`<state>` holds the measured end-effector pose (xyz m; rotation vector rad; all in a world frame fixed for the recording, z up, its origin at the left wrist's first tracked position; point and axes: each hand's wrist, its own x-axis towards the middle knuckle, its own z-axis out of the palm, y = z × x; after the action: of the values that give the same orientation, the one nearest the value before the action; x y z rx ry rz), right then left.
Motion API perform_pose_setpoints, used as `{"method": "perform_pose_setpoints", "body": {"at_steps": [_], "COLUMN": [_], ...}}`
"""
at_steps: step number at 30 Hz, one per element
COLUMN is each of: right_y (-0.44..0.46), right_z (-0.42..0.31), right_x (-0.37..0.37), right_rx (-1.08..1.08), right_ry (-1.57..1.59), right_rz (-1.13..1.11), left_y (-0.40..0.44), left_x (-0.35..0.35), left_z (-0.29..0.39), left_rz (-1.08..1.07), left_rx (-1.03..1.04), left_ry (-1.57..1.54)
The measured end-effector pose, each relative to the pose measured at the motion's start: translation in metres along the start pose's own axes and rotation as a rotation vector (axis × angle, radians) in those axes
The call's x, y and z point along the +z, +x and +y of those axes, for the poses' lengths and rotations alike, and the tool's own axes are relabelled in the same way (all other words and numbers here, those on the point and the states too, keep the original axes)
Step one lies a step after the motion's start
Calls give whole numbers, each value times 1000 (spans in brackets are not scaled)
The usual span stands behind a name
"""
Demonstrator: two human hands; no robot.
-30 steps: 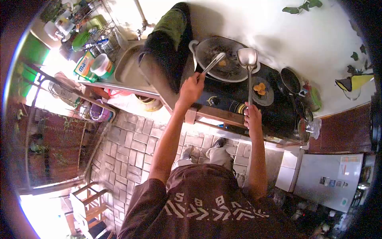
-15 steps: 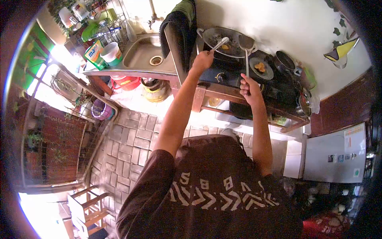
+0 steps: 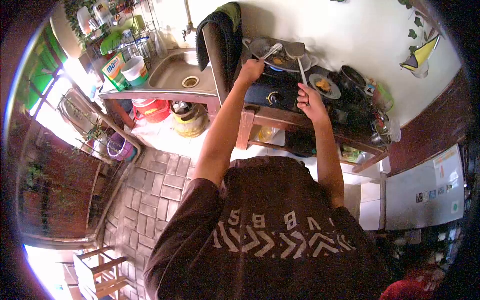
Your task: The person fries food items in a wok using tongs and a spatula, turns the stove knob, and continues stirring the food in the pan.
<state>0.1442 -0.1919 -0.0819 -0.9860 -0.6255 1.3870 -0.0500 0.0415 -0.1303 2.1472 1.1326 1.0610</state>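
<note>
A dark wok [image 3: 260, 49] sits on the stove with a small orange-brown piece of food [image 3: 277, 61] in it. My left hand [image 3: 251, 71] is closed around a light-coloured utensil with a rounded end, perhaps a spoon [image 3: 274, 48], which reaches over the wok. In my right hand [image 3: 311, 102] is the long handle of a spatula [image 3: 295, 49]; its broad dark head is above the wok's right side. Beside the wok, nearer my right hand, a grey plate [image 3: 332, 93] holds fried orange-brown pieces [image 3: 322, 85].
A black pot [image 3: 354, 77] stands right of the plate. Left of the stove, a dark towel [image 3: 204, 45] hangs over a partition beside the sink [image 3: 165, 75]. A gas cylinder [image 3: 190, 122] stands below the counter. A dish rack [image 3: 135, 35] is at far left.
The spatula's head has shifted left and inward over the wok. My left hand and its utensil have moved slightly left and down. The whole view has tilted a little.
</note>
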Motion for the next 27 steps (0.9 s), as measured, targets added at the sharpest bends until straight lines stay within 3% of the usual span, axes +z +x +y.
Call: {"method": "perform_pose_setpoints", "body": {"at_steps": [1, 3, 4, 5, 7, 9, 10, 13, 14, 17, 19, 20, 25, 27], "right_y": [2, 4, 11, 13, 18, 60, 78, 103, 112, 104, 106, 104, 134, 142], "right_z": [-6, -17, -23, -31, -46, -49, -46, -58, -55, -91, -110, -117, -102, -97], "right_x": [0, -2, -8, -10, -13, -55, -79, -93, -100, -83, -70, -61, -88, -94], "right_rx": [-9, 29, 38, 37, -29, 39, -109, -125, -268, -353, -222, -139, -123, 69], "right_ry": [-6, -16, -100, -97, -523, -614, -957, -1291, -1350, -1735, -1847, -1815, -1763, -1114], "right_rz": [-7, 14, 22, 21, 154, 194, 167, 134, 222, 126, 205, 223, 24, -117], "left_y": [7, 17, -8, -9, -3, -16, -21, -23, -19, -2, 14, 21, 46, 53], "left_x": [0, -2, -43, -45, -44, -58, -66, -79, -78, -76, -68, -64, -46, -44], "left_z": [-1, 2, 55, 55, 45, 64, 78, 101, 104, 117, 119, 119, 128, 132], "left_rz": [9, -41, -90, -90, -10, 53, 41, -9, -43, -105, -136, -161, -198, -191], "left_rx": [40, -183, -249, -248, -191, -250, -280, -299, -292, -268, -266, -252, -292, -347], "left_ry": [30, -39, -72, -68, 70, 130, 185, 352, 454, 549, 624, 652, 766, 784]}}
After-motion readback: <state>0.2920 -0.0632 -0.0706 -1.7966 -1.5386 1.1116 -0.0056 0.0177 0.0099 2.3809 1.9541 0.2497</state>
